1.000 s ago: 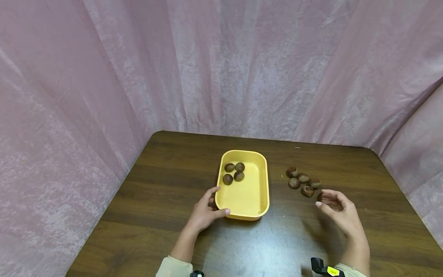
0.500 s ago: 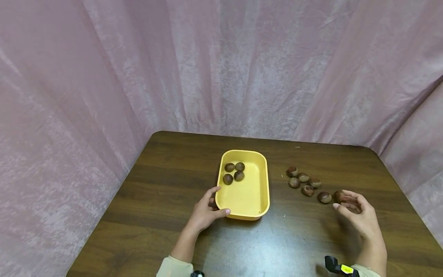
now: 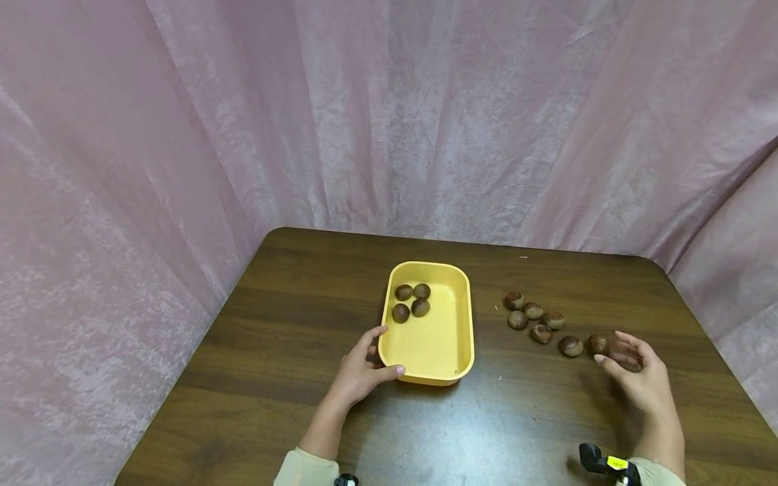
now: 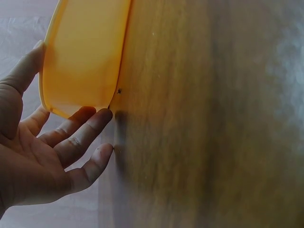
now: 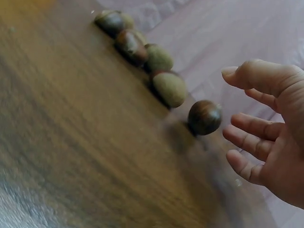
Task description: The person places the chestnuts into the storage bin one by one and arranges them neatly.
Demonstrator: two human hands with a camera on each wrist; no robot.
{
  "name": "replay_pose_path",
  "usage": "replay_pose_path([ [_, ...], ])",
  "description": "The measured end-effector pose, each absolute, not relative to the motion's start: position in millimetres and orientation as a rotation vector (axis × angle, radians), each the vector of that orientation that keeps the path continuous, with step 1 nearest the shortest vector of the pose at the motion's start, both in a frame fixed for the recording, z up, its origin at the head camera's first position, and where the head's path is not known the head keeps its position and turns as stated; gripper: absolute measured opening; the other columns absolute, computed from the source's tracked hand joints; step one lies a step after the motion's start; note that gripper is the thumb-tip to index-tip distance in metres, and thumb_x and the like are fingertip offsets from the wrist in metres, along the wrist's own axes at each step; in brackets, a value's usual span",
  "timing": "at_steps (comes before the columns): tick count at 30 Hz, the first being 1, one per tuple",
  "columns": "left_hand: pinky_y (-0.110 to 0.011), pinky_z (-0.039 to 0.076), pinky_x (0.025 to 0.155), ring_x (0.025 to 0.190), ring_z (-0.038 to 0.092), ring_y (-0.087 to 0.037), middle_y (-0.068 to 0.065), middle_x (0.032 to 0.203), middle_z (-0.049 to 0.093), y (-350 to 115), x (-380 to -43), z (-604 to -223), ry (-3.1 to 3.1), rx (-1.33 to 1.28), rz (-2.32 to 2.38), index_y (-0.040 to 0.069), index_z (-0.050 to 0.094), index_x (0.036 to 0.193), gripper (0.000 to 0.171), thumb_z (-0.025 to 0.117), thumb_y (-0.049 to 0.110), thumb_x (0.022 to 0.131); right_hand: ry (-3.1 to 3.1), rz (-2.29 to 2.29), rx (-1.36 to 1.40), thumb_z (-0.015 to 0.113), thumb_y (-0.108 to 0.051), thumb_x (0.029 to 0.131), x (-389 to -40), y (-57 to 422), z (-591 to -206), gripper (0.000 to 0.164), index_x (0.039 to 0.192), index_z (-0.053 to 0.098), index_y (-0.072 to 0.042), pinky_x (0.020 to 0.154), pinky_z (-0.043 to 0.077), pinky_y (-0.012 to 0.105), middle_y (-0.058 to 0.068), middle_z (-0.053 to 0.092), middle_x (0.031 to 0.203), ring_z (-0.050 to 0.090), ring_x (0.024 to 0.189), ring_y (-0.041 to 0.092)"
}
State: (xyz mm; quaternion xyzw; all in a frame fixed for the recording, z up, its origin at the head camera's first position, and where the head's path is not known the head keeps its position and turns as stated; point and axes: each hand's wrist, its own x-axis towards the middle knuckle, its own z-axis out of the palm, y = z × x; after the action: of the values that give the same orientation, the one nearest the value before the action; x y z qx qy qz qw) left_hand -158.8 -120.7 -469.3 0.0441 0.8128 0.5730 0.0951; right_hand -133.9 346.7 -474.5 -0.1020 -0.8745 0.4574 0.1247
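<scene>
Right hand [image 3: 645,383]: thumb and fingers apart, nothing between them
End chestnut [image 3: 598,345]: on the bench [image 3: 498,445], just left of those fingertips; roundish, long axis unclear; right hand nearer
Next chestnut [image 3: 571,346]: just left of it
Cluster of five chestnuts [image 3: 541,334]: farther left
Yellow tray [image 3: 428,349]: well left, corner held by left hand [image 3: 358,376]

The yellow tray [image 3: 425,347] stands upright with four brown chestnuts [image 3: 421,308] inside; seven loose chestnuts [image 3: 541,333] lie to its right.

Vs 1 s ago: R hand [image 3: 644,379] moved to R, now apart from end chestnut [image 3: 597,345]; next chestnut [image 3: 571,346] uncovered.
</scene>
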Motion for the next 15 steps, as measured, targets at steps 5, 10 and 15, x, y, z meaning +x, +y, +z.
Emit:
replay_pose_path([
  [5, -0.035, 0.049, 0.066, 0.091, 0.061, -0.028, -0.016, 0.104, 0.054, -120, -159, -469, 2.406, 0.131, 1.696, 0.023, 0.04, 0.139, 0.079, 0.082, 0.028, 0.072, -2.629, 1.333, -0.4, 0.067, -0.033, 0.086, -143, 349, -485, 0.08, 0.146, 0.024, -0.002, 0.09, 0.035, 0.032, 0.03, 0.035, 0.137, 0.043, 0.117, 0.028],
  [10, -0.036, 0.049, 0.067, 0.091, 0.061, -0.029, -0.017, 0.104, 0.054, -121, -159, -470, 2.406, 0.137, 1.695, 0.021, 0.04, 0.139, 0.08, 0.082, 0.027, 0.072, -2.666, 1.317, -0.369, 0.068, -0.031, 0.086, -153, 354, -493, 0.087, 0.147, 0.014, 0.0, 0.082, 0.036, 0.024, 0.034, 0.032, 0.135, 0.036, 0.118, 0.046],
  [15, -0.036, 0.049, 0.067, 0.091, 0.061, -0.027, -0.017, 0.104, 0.054, -121, -159, -471, 2.414, 0.126, 1.686, 0.023, 0.04, 0.139, 0.079, 0.082, 0.029, 0.072, -2.731, 1.226, -0.343, 0.067, -0.029, 0.087, -161, 358, -499, 0.081, 0.143, 0.022, 0.007, 0.084, 0.037, 0.041, 0.036, 0.036, 0.128, 0.039, 0.113, 0.046],
])
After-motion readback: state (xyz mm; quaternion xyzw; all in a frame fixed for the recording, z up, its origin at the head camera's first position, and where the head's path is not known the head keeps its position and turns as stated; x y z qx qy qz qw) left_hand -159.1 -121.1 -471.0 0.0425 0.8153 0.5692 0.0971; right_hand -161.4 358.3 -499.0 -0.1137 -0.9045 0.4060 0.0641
